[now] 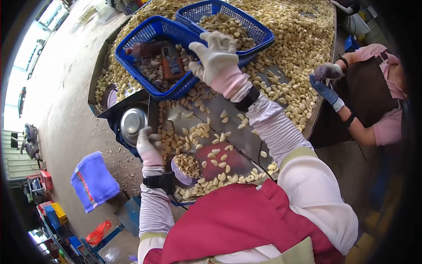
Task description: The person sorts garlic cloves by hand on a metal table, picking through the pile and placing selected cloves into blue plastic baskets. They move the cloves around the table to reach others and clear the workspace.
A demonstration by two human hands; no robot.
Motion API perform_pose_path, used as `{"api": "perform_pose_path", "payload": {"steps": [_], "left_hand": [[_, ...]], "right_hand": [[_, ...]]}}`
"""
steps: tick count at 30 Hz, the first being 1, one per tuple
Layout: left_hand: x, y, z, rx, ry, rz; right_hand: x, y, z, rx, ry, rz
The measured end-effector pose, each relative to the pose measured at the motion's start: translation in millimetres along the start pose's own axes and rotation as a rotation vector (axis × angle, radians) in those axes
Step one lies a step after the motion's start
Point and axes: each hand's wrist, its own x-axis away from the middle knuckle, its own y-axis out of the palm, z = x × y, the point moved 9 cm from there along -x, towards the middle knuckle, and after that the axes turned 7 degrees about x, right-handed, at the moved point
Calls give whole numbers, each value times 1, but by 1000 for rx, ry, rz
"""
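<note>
My right hand (216,56), in a white glove, grips the rim of a blue plastic basket (132,44) that holds dark garlic bits and a brown tool. A second blue basket (259,31) behind it is filled with peeled garlic cloves. My left hand (148,145), gloved in pink, rests by the metal table's near left edge, close to a small bowl of cloves (187,166). Loose peeled cloves (211,145) lie scattered on the metal table (237,136) between my arms.
A big heap of peeled cloves (299,39) covers the far table. Another person's gloved hands (327,81) work at the right edge. A steel bowl (133,123) sits at the table's left corner. A blue sack (93,181) and crates stand on the floor at left.
</note>
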Motion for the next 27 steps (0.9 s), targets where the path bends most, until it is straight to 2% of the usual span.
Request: {"api": "perform_pose_path", "payload": {"steps": [1, 2, 3, 4, 5, 6, 7, 8, 9, 10, 11, 13, 16, 17, 19, 20, 21, 23, 24, 25, 26, 27], "left_hand": [[18, 34, 4, -291, 222, -144], [13, 49, -25, -379, 227, -383], [36, 75, -20, -712, 790, -503], [61, 101, -24, -968, 793, -603], [76, 116, -33, -1043, 889, -680], [82, 125, -45, -1116, 884, -753], [88, 131, -57, -1191, 873, -825], [90, 133, -63, -1203, 893, -826], [91, 132, -71, -1208, 882, -836], [81, 125, -70, -1116, 778, -714], [69, 116, -66, -1025, 684, -581], [63, 101, -55, -988, 705, -495], [52, 80, -39, -1091, 866, -423], [38, 67, -28, -1134, 878, -308], [20, 59, -4, -1296, 970, -217], [5, 53, -8, -1407, 934, -156], [10, 55, -12, -1396, 932, -146], [30, 80, -44, -1667, 916, -333], [43, 86, -56, -1665, 804, -392], [58, 86, -68, -1670, 864, -420], [82, 89, -66, -1586, 782, -527], [93, 89, -66, -1478, 717, -618]], "right_hand": [[4, -7, 12, -10, -4, 37], [16, 0, 13, -77, -30, -140], [40, 5, 8, -149, -52, -320], [76, 12, -3, -214, -127, -562], [120, 17, -11, -198, -222, -792], [167, 22, -11, -206, -219, -1122], [203, 19, -10, -258, -209, -1212], [221, 7, -24, -219, -282, -1318], [241, -4, -42, -331, -305, -1304], [251, -11, -60, -369, -318, -1321], [255, -16, -76, -375, -341, -1217], [276, -4, -87, -252, -271, -1329], [279, 6, -92, -281, -240, -1360], [283, 9, -91, -272, -224, -1412], [282, 9, -92, -305, -221, -1408], [282, 7, -91, -331, -231, -1404], [285, 7, -92, -324, -245, -1405], [288, 12, -93, -209, -278, -1392], [282, 13, -92, -207, -295, -1383], [280, 15, -82, -269, -140, -1457], [280, 17, -72, -330, 20, -1529], [275, 17, -68, -329, 11, -1526]]}}
